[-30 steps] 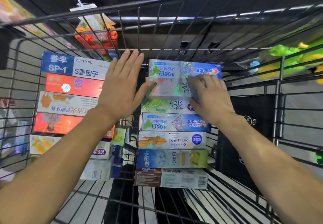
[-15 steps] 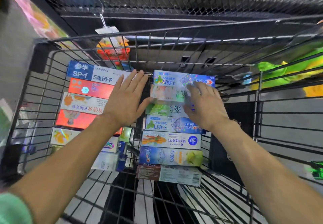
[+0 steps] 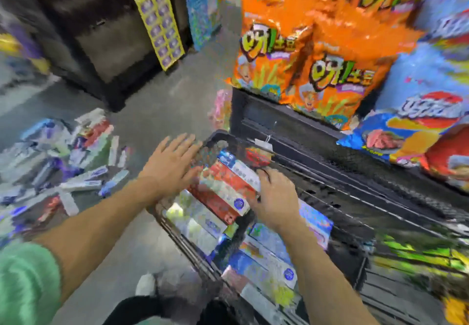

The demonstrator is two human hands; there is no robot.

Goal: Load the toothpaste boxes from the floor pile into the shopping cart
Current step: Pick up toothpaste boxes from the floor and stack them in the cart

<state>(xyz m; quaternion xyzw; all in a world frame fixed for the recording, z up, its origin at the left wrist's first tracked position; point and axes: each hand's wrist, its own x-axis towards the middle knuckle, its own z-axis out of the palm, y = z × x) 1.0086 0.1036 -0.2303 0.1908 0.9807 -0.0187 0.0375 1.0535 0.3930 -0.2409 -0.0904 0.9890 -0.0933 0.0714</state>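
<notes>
We see the black wire shopping cart (image 3: 330, 190) holding two side-by-side rows of flat-stacked toothpaste boxes (image 3: 228, 187): red, white and blue faces, print too blurred to read. On the floor well apart to the left, the floor pile (image 3: 58, 162) lies scattered, with white, blue, purple and red boxes at mixed angles.

Orange snack bags (image 3: 312, 53) stand stacked on a dark shelf (image 3: 256, 114) at the upper right, with blue and red snack bags (image 3: 418, 121) beside them to the right. A yellow hanging strip of small packets (image 3: 158, 17) leans against a dark display unit (image 3: 101, 27) at the upper left, above the grey floor (image 3: 157, 111). Blurred green packages (image 3: 418, 251) lie at the lower right.
</notes>
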